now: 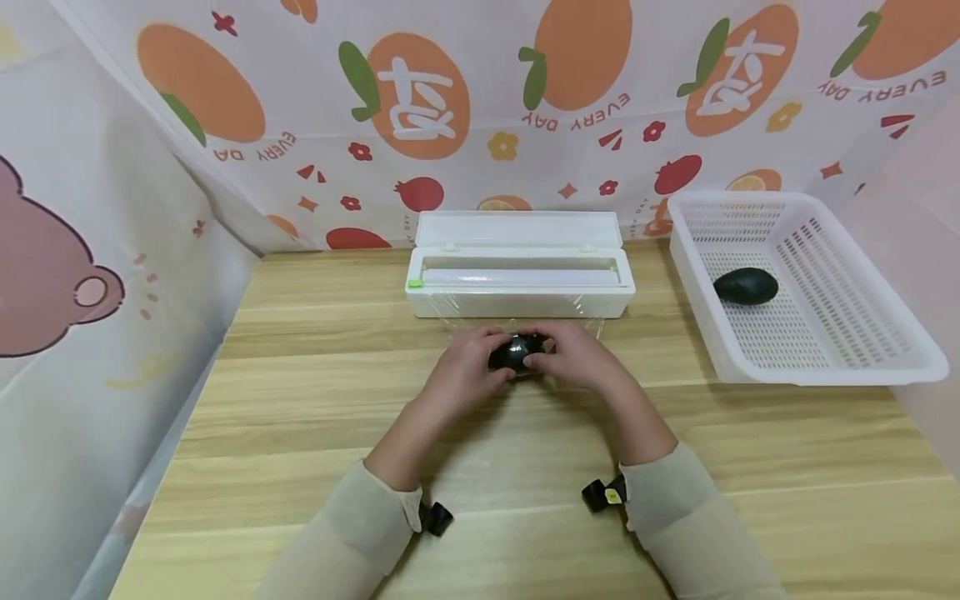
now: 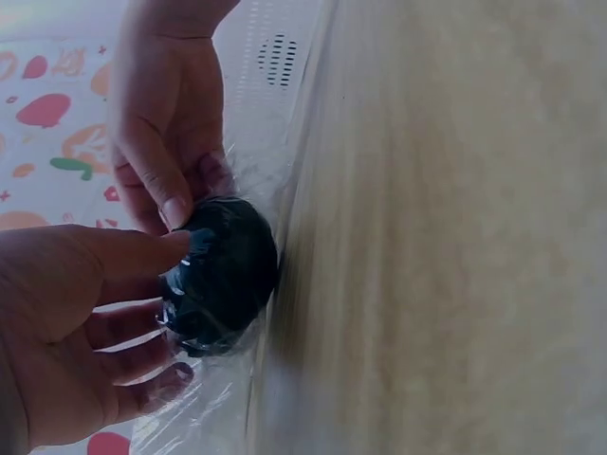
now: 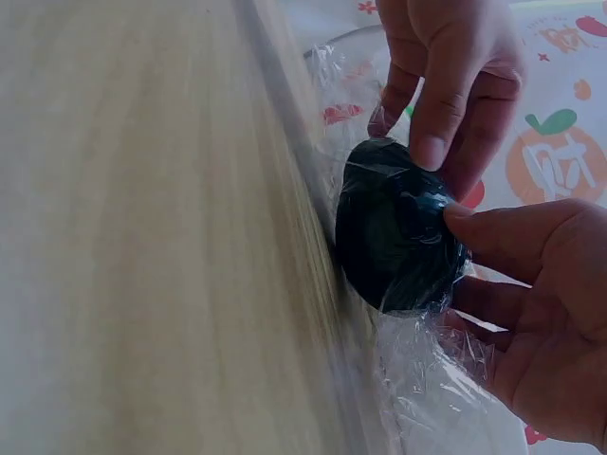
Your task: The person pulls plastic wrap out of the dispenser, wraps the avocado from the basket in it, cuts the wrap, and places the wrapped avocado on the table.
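From the head camera, both hands met at mid-tabletop (image 1: 315, 392): the left hand (image 1: 465, 371) and right hand (image 1: 577, 358) pinched a dark avocado (image 1: 516, 352) between them, just short of the open cling-film dispenser (image 1: 519, 279) beyond the fingers. Probably held low so the film could fold round it. Off to the right hand's side sat a white basket (image 1: 870, 350) holding a second avocado (image 1: 746, 286); bare wood lay open on the left.

At the left wrist, thumb and curled fingers (image 2: 142, 360) gripped the avocado through clear cling film (image 2: 204, 403).

At the right wrist, the thumb pressed film onto the fruit, which rested against the tabletop.
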Motion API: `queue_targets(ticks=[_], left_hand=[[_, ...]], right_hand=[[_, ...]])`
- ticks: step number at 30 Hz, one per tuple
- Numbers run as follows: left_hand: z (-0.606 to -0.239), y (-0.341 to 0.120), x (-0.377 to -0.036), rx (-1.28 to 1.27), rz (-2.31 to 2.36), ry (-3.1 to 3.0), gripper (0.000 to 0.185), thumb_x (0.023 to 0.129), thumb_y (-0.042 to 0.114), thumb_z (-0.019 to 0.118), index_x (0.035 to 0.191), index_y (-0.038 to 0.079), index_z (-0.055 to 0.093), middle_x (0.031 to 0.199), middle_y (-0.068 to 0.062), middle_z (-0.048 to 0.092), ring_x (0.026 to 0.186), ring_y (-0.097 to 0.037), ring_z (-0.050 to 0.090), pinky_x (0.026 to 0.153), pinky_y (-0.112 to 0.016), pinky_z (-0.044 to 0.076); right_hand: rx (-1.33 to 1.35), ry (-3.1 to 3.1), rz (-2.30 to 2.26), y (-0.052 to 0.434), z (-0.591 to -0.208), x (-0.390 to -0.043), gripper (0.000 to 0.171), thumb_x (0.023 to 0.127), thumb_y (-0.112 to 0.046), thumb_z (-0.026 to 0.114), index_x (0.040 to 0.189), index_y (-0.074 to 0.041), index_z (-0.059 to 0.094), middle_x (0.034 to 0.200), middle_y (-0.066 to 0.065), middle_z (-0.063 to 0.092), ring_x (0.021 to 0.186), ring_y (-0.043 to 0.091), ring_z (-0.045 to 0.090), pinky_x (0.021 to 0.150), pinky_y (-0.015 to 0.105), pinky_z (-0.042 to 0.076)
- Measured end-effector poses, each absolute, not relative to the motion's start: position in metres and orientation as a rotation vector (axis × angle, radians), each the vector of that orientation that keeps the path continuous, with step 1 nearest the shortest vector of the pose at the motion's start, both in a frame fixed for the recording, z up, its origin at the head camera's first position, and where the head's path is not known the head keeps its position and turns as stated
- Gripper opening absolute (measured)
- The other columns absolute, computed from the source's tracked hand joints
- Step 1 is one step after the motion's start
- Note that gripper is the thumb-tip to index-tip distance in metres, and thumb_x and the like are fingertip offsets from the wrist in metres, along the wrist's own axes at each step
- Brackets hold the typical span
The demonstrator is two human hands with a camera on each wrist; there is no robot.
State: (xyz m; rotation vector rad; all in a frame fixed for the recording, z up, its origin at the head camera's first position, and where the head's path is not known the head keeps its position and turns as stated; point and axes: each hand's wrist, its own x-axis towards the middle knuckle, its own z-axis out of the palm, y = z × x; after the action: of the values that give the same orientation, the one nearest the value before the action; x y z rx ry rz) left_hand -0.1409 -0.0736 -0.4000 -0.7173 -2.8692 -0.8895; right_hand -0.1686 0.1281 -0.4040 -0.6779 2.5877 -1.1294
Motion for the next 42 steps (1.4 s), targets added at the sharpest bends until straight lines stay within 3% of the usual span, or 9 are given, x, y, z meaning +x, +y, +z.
queue_targets(ticks=[5, 12, 16, 23, 28, 32, 42], left_hand=[[-0.405, -0.072, -0.143, -0.667, -0.874, -2.887, 0.054, 0.075, 0.015, 0.087, 0.124, 0.004, 0.066, 0.124, -0.009, 0.064, 0.118, -0.03, 0.057, 0.104, -0.042, 0.046], [-0.406, -0.071, -0.145, -0.626, -0.844, -2.863, 0.052, 0.071, 0.015, 0.089, 0.118, 0.005, 0.068, 0.118, -0.01, 0.066, 0.113, -0.029, 0.059, 0.1, -0.043, 0.048], [-0.409, -0.071, -0.146, -0.637, -0.831, -2.884, 0.051, 0.074, 0.017, 0.087, 0.12, 0.008, 0.067, 0.116, -0.009, 0.064, 0.111, -0.03, 0.058, 0.099, -0.044, 0.048], [-0.409, -0.071, -0.149, -0.605, -0.908, -2.929, 0.052, 0.079, 0.018, 0.083, 0.127, 0.011, 0.065, 0.118, -0.01, 0.06, 0.111, -0.029, 0.056, 0.1, -0.044, 0.046], [-0.406, -0.072, -0.153, -0.599, -0.929, -2.962, 0.052, 0.081, 0.019, 0.083, 0.128, 0.01, 0.065, 0.12, -0.01, 0.058, 0.113, -0.029, 0.055, 0.102, -0.045, 0.045], [-0.406, -0.073, -0.157, -0.598, -0.978, -2.976, 0.053, 0.081, 0.019, 0.082, 0.13, 0.01, 0.064, 0.122, -0.01, 0.057, 0.115, -0.029, 0.054, 0.103, -0.046, 0.044], [-0.411, -0.079, -0.163, -0.566, -1.126, -3.014, 0.055, 0.083, 0.024, 0.081, 0.133, 0.013, 0.061, 0.125, -0.009, 0.055, 0.117, -0.028, 0.053, 0.103, -0.047, 0.044]], right_hand=[[-0.67, 2.591, -1.126, 0.129, -0.405, -0.171, 0.042, 0.093, -0.019, 0.068, 0.133, -0.014, 0.061, 0.13, 0.008, 0.061, 0.118, 0.025, 0.058, 0.098, 0.046, 0.049], [-0.595, 2.576, -1.209, 0.125, -0.406, -0.172, 0.056, 0.091, -0.02, 0.07, 0.142, -0.015, 0.051, 0.129, 0.009, 0.059, 0.118, 0.025, 0.058, 0.097, 0.046, 0.05], [-0.512, 2.529, -1.292, 0.125, -0.408, -0.171, 0.051, 0.093, -0.02, 0.068, 0.141, -0.016, 0.052, 0.126, 0.008, 0.062, 0.118, 0.024, 0.059, 0.098, 0.043, 0.051], [-0.269, 2.517, -1.694, 0.132, -0.399, -0.17, 0.032, 0.096, -0.018, 0.063, 0.124, -0.004, 0.064, 0.113, 0.013, 0.068, 0.098, 0.028, 0.065, 0.078, 0.039, 0.058], [-0.184, 2.078, -2.015, 0.122, -0.386, -0.164, 0.034, 0.096, -0.008, 0.059, 0.127, 0.005, 0.059, 0.124, 0.022, 0.061, 0.104, 0.034, 0.064, 0.071, 0.035, 0.061], [-0.15, 2.008, -2.001, 0.115, -0.39, -0.165, 0.033, 0.095, -0.004, 0.058, 0.127, 0.004, 0.06, 0.128, 0.019, 0.061, 0.107, 0.03, 0.064, 0.074, 0.034, 0.06], [-0.191, 2.342, -1.702, 0.125, -0.411, -0.173, 0.024, 0.087, -0.012, 0.072, 0.111, -0.007, 0.072, 0.106, 0.014, 0.068, 0.088, 0.022, 0.065, 0.074, 0.035, 0.059]])
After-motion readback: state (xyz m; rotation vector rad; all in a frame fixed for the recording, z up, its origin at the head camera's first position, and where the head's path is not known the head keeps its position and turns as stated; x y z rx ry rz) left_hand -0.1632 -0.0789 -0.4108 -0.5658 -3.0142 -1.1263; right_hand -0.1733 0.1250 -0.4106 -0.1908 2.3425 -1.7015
